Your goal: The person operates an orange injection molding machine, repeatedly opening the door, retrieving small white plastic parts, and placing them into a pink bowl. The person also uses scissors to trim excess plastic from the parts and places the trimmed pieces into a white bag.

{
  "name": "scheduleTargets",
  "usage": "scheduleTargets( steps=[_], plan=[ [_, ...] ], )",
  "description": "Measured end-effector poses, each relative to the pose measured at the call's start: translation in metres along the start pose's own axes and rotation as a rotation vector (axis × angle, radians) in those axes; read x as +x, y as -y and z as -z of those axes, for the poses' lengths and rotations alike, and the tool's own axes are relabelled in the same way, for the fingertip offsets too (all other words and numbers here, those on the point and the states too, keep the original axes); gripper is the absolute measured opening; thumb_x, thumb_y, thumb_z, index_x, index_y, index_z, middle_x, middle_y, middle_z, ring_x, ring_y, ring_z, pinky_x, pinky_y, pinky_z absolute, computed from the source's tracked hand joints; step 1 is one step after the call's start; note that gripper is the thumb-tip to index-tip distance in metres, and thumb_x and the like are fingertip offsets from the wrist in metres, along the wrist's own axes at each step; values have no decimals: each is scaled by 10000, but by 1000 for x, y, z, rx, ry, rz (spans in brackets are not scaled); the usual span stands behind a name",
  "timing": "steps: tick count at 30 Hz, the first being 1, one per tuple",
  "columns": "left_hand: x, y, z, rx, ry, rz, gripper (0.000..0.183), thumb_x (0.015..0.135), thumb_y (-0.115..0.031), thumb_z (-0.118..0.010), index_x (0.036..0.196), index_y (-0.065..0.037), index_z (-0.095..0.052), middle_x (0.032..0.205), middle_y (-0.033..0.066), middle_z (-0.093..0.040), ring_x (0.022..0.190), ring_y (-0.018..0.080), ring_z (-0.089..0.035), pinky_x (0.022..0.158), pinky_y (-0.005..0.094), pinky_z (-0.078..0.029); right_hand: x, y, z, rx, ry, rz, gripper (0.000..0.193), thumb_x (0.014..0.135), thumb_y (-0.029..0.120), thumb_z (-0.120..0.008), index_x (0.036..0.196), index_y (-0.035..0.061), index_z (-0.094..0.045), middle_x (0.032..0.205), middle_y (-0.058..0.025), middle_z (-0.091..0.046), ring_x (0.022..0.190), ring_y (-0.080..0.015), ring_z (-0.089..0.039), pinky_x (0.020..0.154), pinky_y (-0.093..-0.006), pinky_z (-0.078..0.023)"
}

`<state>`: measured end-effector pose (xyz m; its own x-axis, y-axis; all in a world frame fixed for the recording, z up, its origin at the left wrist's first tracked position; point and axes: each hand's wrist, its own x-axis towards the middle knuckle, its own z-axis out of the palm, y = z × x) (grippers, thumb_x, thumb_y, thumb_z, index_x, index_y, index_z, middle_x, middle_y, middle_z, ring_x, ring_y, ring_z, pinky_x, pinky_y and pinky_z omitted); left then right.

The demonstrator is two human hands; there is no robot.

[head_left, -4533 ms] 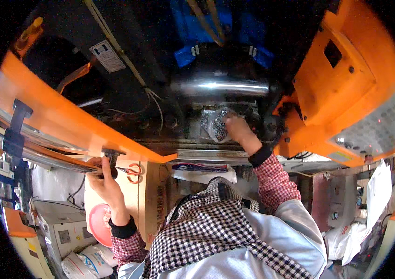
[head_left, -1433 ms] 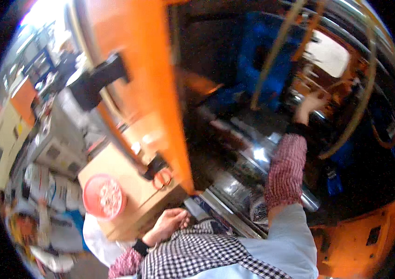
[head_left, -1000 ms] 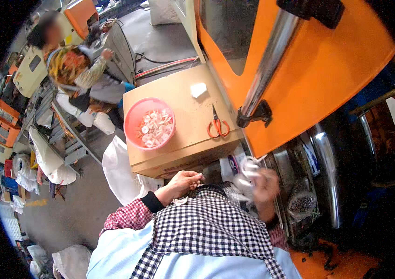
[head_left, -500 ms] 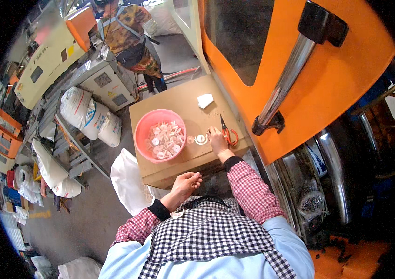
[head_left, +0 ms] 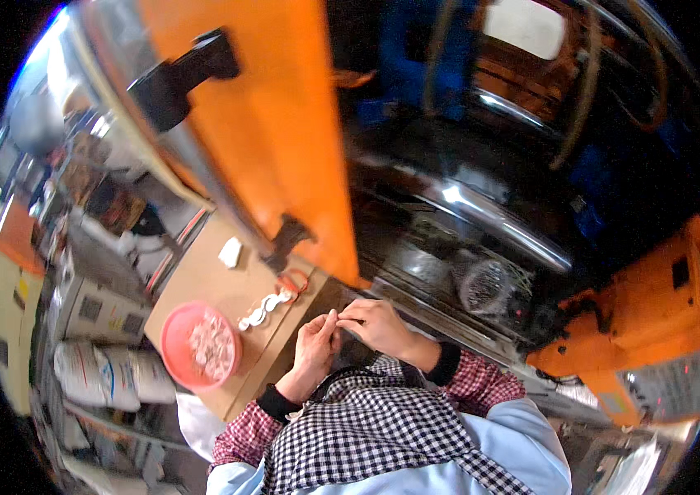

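Head view, wide and round-edged: at the lower centre of the frame we see the person's left hand (head_left: 315,346) and right hand (head_left: 379,326) held close, fingertips meeting; we cannot tell whether anything small is pinched between them. At the lower left, a round pink plastic bowl (head_left: 175,334) holds a heap of small whitish pieces (head_left: 211,346), so we judge that plenty is already gathered. Just right of it, a short row of flat, round white pieces (head_left: 266,309) lies loose on a brown cardboard box (head_left: 202,280), outside the bowl; how much is left beyond these we cannot say. That row sits left of both hands, near but apart from the fingers, its upper end beside the orange-handled scissors (head_left: 296,285), while the bowl lies farther left
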<state>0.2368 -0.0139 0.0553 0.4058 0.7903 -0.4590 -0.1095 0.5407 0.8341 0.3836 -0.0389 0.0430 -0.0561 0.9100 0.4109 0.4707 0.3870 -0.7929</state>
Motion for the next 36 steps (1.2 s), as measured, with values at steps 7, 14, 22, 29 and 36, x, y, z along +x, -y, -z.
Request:
scheduleTargets(
  steps=[7,14,22,29,36],
  plan=[
    [42,-9,-88,-211,288,49,233,915,-180,-451,895,31,-547,707,49,-524,627,121,-487,578,228,-401,1,-2,119,-391,-339,74,81,741,70,-600,768,-1,-626,776,-132,-620,683,-254,-609,612,-328,-492],
    [65,-9,-104,-121,408,8,267,925,-139,-407,1074,75,-463,990,147,-553,819,177,-542,743,276,-458,152,-101,260,-401,-1072,-33,166,778,165,-599,802,11,-655,746,-161,-619,674,-266,-614,620,-326,-463],
    [54,-16,-102,-54,317,17,228,905,-211,-456,966,-4,-529,875,83,-609,698,123,-534,635,224,-441,253,-192,346,-368,-1213,-277,241,810,185,-590,928,-23,-628,918,-199,-608,791,-335,-579,730,-391,-438],
    [66,-14,-103,-111,298,-7,214,912,-183,-436,983,1,-520,883,113,-614,684,135,-531,633,225,-444,268,-204,346,-404,-1159,-367,227,787,167,-622,920,-15,-638,901,-211,-612,821,-328,-584,736,-375,-447],
    [71,-14,-112,-63,301,12,205,916,-167,-429,994,4,-510,893,120,-610,692,134,-550,619,228,-453,274,-207,350,-498,-1153,-372,220,776,153,-634,901,-28,-631,858,-204,-620,778,-332,-592,692,-380,-455]
  ],
)
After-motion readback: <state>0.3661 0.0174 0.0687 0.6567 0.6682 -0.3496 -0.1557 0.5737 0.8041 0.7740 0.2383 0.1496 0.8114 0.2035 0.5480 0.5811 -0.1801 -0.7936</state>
